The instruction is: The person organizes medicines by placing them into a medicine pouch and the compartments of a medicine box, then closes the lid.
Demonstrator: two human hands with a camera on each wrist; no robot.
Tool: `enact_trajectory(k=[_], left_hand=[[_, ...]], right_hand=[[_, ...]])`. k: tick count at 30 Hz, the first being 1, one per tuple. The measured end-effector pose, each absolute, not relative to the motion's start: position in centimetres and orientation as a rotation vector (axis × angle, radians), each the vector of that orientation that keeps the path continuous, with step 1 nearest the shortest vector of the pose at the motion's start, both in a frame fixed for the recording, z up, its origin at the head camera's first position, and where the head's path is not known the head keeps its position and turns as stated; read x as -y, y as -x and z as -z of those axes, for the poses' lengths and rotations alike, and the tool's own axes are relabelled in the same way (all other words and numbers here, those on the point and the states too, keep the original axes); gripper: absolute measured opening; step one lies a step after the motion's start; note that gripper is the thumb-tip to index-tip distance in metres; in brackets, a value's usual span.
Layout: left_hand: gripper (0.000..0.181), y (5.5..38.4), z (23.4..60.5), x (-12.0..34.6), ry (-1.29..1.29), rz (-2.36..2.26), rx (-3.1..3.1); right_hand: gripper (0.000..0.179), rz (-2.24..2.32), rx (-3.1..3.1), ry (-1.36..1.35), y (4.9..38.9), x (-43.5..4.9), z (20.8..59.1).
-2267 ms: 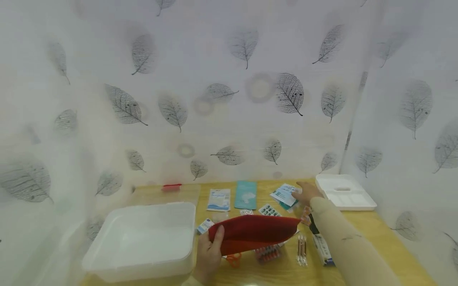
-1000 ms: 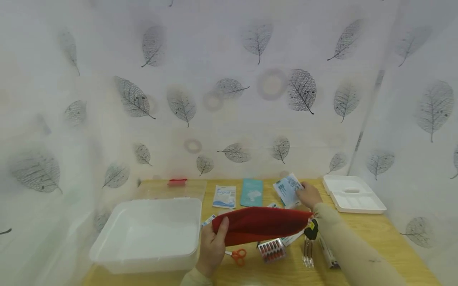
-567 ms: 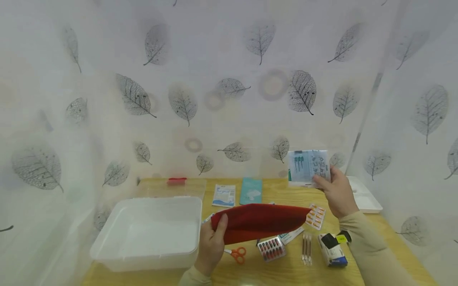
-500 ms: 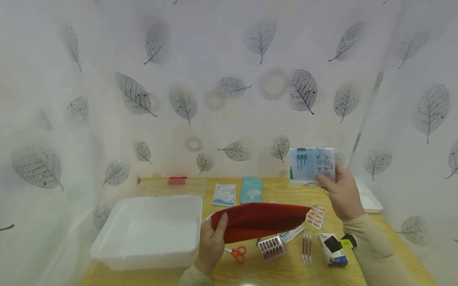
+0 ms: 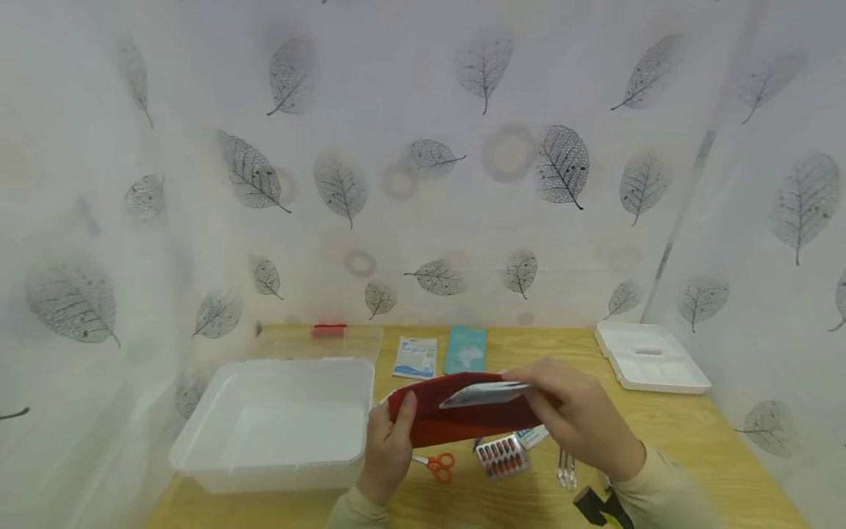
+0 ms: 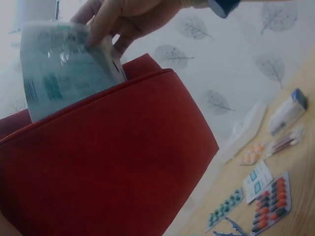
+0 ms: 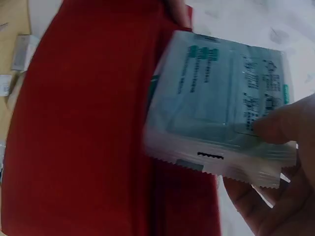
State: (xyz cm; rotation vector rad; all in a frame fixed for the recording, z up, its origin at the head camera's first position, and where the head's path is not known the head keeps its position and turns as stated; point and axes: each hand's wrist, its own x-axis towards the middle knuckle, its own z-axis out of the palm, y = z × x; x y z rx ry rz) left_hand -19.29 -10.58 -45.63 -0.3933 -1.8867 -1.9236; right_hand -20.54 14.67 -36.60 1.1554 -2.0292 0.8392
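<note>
My left hand [image 5: 386,448] grips one end of a red zip pouch [image 5: 463,432], its thumb over the near side of the open mouth. Flat sealed packets with green print [image 5: 485,394], stacked together, are pinched between the thumb and fingers of my right hand [image 5: 581,415]. In the left wrist view the packets' lower part [image 6: 64,73] dips behind the zipper edge of the pouch [image 6: 108,162]. From the right wrist, the packets [image 7: 211,98] show a serrated edge and lie partly inside the mouth. The pouch's inside is mostly hidden.
A white bin [image 5: 271,422] stands left. Orange-handled scissors [image 5: 439,466], a capsule blister pack [image 5: 502,457] and swabs [image 5: 566,469] lie in front. Behind are a surgical packet [image 5: 416,358], a teal packet [image 5: 465,350] and a white tray [image 5: 661,360]. A small box [image 6: 289,112] lies beyond.
My right hand picked the packets up from the back of the table, raised them, then brought them left and down into the pouch's mouth. The left hand stays nearly still with the pouch.
</note>
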Motion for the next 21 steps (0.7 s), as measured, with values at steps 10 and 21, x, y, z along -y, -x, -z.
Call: enact_trajectory(k=[10,21], left_hand=[[0.029,19.1,45.3,10.1,0.421,1.918,1.922],[0.030,18.4,45.4,9.6,0.460,1.944,1.913]], right_hand=[[0.029,-0.612,2.248,-1.262,19.7,-11.7,38.9],[0.032,-0.478,2.519,-1.321,19.2,-10.5,39.5]])
